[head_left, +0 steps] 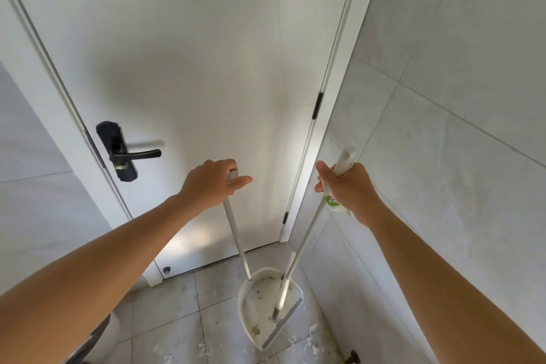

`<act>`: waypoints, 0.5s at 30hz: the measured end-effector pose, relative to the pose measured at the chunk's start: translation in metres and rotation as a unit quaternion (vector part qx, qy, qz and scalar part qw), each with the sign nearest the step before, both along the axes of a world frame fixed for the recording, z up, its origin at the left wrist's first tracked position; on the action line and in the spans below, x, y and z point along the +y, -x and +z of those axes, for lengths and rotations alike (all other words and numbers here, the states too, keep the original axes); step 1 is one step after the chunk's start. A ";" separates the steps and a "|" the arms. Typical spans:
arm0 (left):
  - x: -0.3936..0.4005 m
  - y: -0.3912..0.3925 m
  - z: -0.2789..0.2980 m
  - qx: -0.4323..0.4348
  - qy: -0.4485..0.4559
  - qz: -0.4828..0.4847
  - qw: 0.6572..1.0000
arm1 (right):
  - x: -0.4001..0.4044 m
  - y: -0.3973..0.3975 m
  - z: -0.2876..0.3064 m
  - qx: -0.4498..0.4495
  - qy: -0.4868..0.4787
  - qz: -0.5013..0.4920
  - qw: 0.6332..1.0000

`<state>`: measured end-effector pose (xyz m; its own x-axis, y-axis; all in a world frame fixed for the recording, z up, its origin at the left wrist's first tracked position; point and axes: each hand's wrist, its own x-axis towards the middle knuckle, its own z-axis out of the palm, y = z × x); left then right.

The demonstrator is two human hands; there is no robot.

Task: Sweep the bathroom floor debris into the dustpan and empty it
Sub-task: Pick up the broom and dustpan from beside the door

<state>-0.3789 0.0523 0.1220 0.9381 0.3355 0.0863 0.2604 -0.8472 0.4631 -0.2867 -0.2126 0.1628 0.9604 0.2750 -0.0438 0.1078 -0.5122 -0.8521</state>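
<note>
A white long-handled dustpan [260, 319] stands on the tiled floor near the door corner, with brown specks and dirt inside. My left hand [214, 183] grips the top of its thin white handle [236, 242]. My right hand [350, 190] grips the upper end of a white broom handle [304, 242], which carries a green label. The broom's flat grey head [283, 323] rests across the dustpan's mouth. White scraps of debris [310, 337] lie on the floor to the right of and in front of the pan.
A shut white door [192, 68] with a black lever handle [130, 154] faces me. A grey tiled wall [443, 127] runs close along the right. A small black fitting [353, 357] sits low by that wall. A doorstop [166, 269] is at the door's foot.
</note>
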 end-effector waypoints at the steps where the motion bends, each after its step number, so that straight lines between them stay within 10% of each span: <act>1: -0.001 0.001 -0.003 0.024 -0.003 0.010 1.000 | -0.004 0.000 -0.008 0.006 0.007 -0.008 1.000; 15: -0.003 0.030 -0.061 0.181 0.217 0.131 0.950 | -0.042 0.021 -0.086 0.134 0.116 -0.064 0.982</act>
